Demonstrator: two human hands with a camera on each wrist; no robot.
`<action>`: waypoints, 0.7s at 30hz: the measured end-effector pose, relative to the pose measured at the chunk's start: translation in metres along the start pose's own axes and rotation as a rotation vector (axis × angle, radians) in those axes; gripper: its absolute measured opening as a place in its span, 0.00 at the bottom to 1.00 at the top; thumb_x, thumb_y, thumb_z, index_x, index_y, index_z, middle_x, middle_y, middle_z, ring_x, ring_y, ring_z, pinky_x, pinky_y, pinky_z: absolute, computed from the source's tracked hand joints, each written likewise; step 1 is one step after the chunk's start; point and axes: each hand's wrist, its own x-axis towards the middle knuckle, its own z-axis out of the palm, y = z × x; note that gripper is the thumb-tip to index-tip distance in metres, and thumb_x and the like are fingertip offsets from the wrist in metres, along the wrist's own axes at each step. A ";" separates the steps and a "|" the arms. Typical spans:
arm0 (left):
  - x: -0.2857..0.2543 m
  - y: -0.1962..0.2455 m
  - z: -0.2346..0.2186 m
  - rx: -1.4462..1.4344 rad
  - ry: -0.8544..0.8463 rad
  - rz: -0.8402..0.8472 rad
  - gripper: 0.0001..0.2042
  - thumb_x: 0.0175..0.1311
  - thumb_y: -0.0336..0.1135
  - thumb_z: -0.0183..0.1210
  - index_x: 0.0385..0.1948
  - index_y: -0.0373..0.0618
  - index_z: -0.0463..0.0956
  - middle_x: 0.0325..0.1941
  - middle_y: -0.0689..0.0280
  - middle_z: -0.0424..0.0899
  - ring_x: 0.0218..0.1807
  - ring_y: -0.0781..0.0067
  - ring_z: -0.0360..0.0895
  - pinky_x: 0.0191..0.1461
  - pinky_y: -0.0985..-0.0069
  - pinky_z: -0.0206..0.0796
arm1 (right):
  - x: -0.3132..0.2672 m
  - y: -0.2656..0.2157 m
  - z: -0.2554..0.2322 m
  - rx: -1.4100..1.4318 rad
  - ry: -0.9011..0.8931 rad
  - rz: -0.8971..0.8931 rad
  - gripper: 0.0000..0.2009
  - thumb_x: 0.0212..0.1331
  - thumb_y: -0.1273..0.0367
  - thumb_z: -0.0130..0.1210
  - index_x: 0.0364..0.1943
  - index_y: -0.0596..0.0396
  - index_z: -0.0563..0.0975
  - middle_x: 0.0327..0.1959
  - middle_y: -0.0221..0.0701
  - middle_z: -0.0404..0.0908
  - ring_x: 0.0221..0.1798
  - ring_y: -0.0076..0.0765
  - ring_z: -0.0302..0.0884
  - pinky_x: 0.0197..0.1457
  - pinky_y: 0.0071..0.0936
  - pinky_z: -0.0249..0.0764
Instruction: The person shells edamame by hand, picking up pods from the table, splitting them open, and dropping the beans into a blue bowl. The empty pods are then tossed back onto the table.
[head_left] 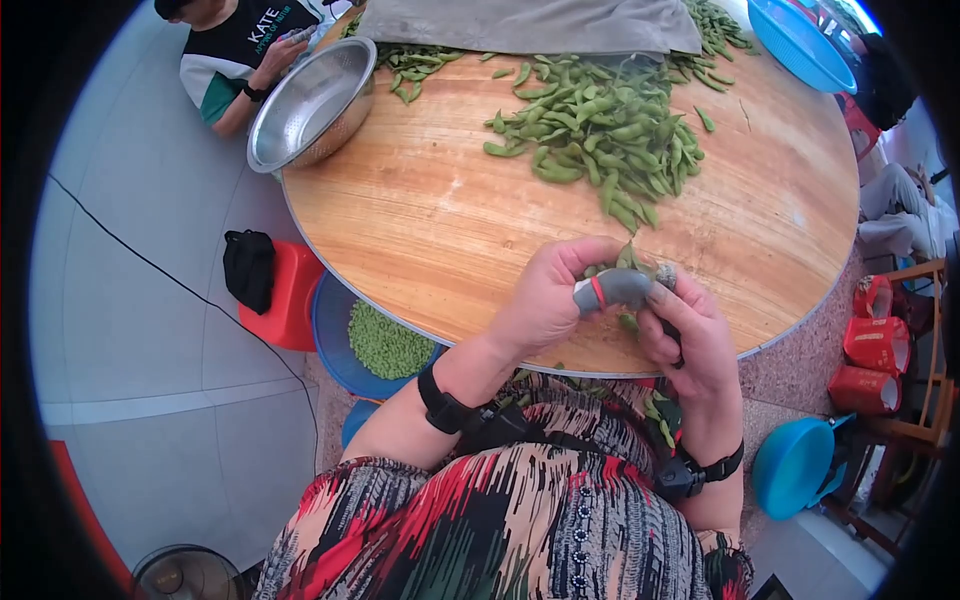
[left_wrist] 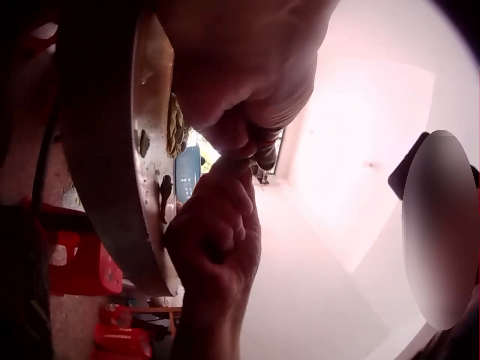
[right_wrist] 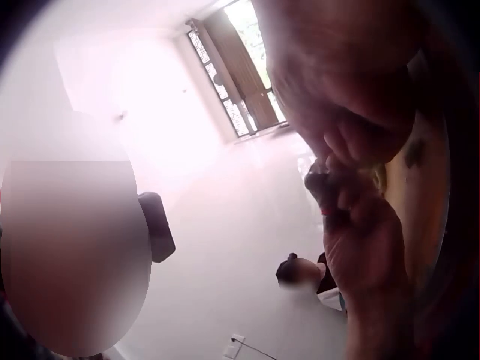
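Note:
Both my hands meet over the near edge of the round table, fingertips together. My left hand (head_left: 545,300) holds a green edamame pod (head_left: 627,258) between its curled fingers and its thumb, which wears a grey cover (head_left: 625,289) with a red band. My right hand (head_left: 700,335) pinches at the same spot, its fingers curled and a grey cap (head_left: 666,274) on one fingertip. Most of the pod is hidden by the fingers. A heap of edamame pods (head_left: 610,130) lies just beyond the hands. Both wrist views are dark around the fingertips.
The wooden table (head_left: 400,220) bears a metal colander (head_left: 320,105) at its left edge, a grey cloth (head_left: 530,25) and a blue basket (head_left: 800,40) at the back. Below left, a blue basin (head_left: 335,335) holds shelled beans (head_left: 385,342) beside a red stool (head_left: 290,300). Another person (head_left: 240,60) is far left.

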 end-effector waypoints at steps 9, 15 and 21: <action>-0.001 -0.001 0.015 0.667 0.100 0.281 0.23 0.51 0.28 0.62 0.51 0.40 0.71 0.26 0.72 0.74 0.26 0.83 0.68 0.32 0.86 0.60 | 0.008 -0.006 0.002 -0.826 0.242 -0.350 0.10 0.55 0.66 0.54 0.33 0.59 0.75 0.16 0.21 0.68 0.18 0.14 0.58 0.21 0.19 0.57; 0.000 0.006 -0.003 1.000 -0.173 0.605 0.23 0.49 0.26 0.62 0.50 0.40 0.68 0.25 0.66 0.74 0.27 0.78 0.71 0.30 0.81 0.63 | 0.005 0.002 -0.001 0.266 -0.014 0.038 0.05 0.55 0.70 0.52 0.32 0.56 0.71 0.12 0.19 0.63 0.11 0.12 0.55 0.12 0.11 0.51; 0.001 0.010 -0.011 0.231 0.142 0.203 0.08 0.57 0.26 0.55 0.38 0.44 0.70 0.30 0.69 0.75 0.25 0.83 0.68 0.25 0.89 0.56 | 0.004 -0.021 -0.010 -0.255 -0.244 -0.059 0.06 0.58 0.69 0.50 0.34 0.58 0.73 0.15 0.22 0.69 0.13 0.16 0.62 0.15 0.16 0.57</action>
